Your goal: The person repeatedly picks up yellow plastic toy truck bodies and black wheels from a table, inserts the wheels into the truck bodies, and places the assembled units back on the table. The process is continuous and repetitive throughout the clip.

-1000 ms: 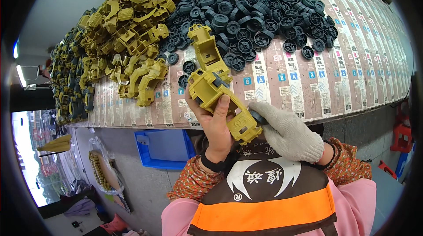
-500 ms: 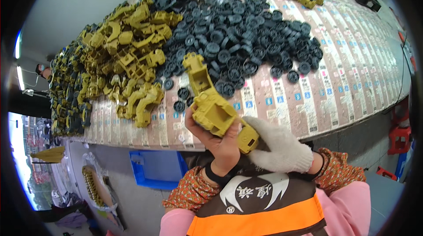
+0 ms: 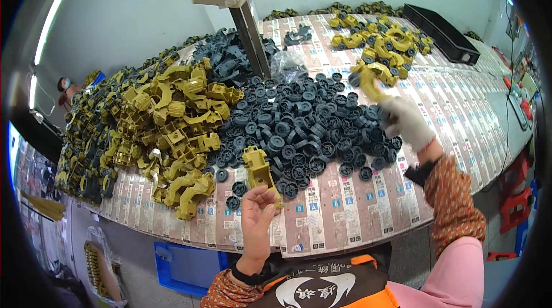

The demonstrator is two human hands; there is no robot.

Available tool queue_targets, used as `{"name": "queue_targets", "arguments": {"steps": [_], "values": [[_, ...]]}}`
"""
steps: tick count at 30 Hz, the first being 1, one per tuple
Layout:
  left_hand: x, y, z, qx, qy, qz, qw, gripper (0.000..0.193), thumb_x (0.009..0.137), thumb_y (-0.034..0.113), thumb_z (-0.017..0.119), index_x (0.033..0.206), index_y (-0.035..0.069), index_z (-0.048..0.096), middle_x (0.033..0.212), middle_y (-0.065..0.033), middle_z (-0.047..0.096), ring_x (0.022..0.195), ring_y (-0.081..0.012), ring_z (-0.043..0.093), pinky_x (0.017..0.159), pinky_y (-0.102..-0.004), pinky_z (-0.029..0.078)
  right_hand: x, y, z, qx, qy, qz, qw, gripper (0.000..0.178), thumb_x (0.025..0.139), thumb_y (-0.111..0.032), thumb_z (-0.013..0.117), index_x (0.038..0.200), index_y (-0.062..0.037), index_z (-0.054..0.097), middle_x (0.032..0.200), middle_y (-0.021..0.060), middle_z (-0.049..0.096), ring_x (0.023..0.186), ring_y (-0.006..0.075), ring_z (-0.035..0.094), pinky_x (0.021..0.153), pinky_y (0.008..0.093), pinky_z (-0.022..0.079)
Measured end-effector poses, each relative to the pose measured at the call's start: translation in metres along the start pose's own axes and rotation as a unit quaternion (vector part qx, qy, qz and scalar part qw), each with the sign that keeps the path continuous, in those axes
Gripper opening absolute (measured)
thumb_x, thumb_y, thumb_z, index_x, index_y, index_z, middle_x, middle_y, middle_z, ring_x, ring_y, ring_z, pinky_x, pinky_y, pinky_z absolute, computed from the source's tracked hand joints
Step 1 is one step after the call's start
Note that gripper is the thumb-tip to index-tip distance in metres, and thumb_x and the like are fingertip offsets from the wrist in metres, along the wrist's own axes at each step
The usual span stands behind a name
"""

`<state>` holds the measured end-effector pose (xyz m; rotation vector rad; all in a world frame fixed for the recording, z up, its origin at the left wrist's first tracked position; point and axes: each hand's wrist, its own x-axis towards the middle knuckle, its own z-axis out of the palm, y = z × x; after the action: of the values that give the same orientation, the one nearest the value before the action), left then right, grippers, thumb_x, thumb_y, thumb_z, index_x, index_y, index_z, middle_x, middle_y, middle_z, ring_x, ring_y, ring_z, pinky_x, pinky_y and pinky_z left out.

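My bare left hand (image 3: 258, 216) is at the table's near edge, fingers loosely curled and apart, with nothing seen in them. Just beyond its fingertips a yellow plastic toy vehicle body (image 3: 260, 174) lies against dark wheels, its lower end partly hidden by the hand. My right hand (image 3: 409, 124), in a white knitted glove, reaches out to the far right. It grips a yellow toy vehicle (image 3: 371, 85), somewhat blurred, with a dark wheel at its far end. Past it sits a group of yellow toy vehicles (image 3: 388, 49) with dark wheels.
A heap of dark toy wheels (image 3: 305, 129) fills the table's middle. Yellow bodies (image 3: 172, 112) are piled left of it, dark chassis parts (image 3: 221, 55) behind. A metal post (image 3: 248, 35) rises there. A black tray (image 3: 440, 35) stands far right; a blue bin (image 3: 187, 268) is below the near edge.
My right hand has carried the yellow toy vehicle away from my left hand, forward and right toward the far group. My left hand has let go of it. The view has tilted up.
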<state>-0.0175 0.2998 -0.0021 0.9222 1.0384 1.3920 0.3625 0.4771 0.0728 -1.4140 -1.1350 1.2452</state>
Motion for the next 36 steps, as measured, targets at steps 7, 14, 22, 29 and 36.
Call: {"name": "queue_targets", "arguments": {"steps": [7, 14, 22, 29, 36], "values": [[0.0, 0.014, -0.035, 0.086, 0.034, 0.007, 0.996, 0.033, 0.103, 0.01, 0.062, 0.136, 0.009, 0.057, 0.121, -0.0014, 0.062, 0.112, -0.0124, 0.059, 0.091, -0.0288, 0.05, 0.167, -0.037, -0.099, -0.365, 0.179, -0.29, 0.866, 0.051, 0.102, -0.034, 0.068, 0.134, 0.0044, 0.06, 0.126, 0.0137, 0.066, 0.115, 0.0232, 0.062, 0.094, 0.0384, 0.055], [0.035, 0.017, -0.062, 0.229, 0.07, 0.094, 0.966, 0.038, 0.102, 0.007, 0.065, 0.139, 0.007, 0.055, 0.122, -0.0031, 0.059, 0.108, -0.0128, 0.055, 0.096, -0.0304, 0.047, 0.073, -0.015, 0.006, -0.228, 0.007, -0.156, 0.961, 0.061, 0.096, -0.026, 0.07, 0.146, 0.0056, 0.056, 0.126, 0.0161, 0.071, 0.093, 0.016, 0.067, 0.08, 0.0343, 0.056], [0.077, -0.003, -0.034, 0.422, 0.06, 0.07, 0.902, 0.085, 0.088, 0.023, 0.085, 0.156, 0.008, 0.036, 0.108, -0.0159, 0.066, 0.096, -0.0275, 0.064, 0.088, -0.0404, 0.053, -0.057, 0.028, 0.057, -0.331, -0.102, -0.226, 0.911, 0.036, 0.092, -0.009, 0.069, 0.128, -0.0016, 0.068, 0.147, 0.0168, 0.062, 0.098, 0.0225, 0.071, 0.087, 0.0343, 0.056], [0.075, -0.024, -0.056, 0.105, 0.034, -0.031, 0.993, 0.055, 0.098, 0.005, 0.065, 0.149, 0.006, 0.047, 0.118, -0.0093, 0.069, 0.103, -0.0226, 0.069, 0.093, -0.0383, 0.057, -0.078, 0.054, 0.044, -0.403, -0.068, -0.274, 0.871, 0.018, 0.093, -0.009, 0.066, 0.108, -0.0026, 0.073, 0.1, 0.0155, 0.071, 0.091, 0.0342, 0.072, 0.081, 0.0424, 0.056], [0.034, 0.012, -0.063, -0.177, -0.011, -0.112, 0.978, 0.046, 0.102, 0.013, 0.055, 0.146, 0.002, 0.053, 0.135, -0.0161, 0.066, 0.123, -0.0305, 0.065, 0.109, -0.0489, 0.053, -0.083, 0.072, 0.085, -0.585, -0.08, -0.306, 0.747, 0.026, 0.088, -0.004, 0.067, 0.114, -0.0074, 0.067, 0.096, 0.0142, 0.063, 0.093, 0.0356, 0.069, 0.079, 0.0451, 0.059]]}}
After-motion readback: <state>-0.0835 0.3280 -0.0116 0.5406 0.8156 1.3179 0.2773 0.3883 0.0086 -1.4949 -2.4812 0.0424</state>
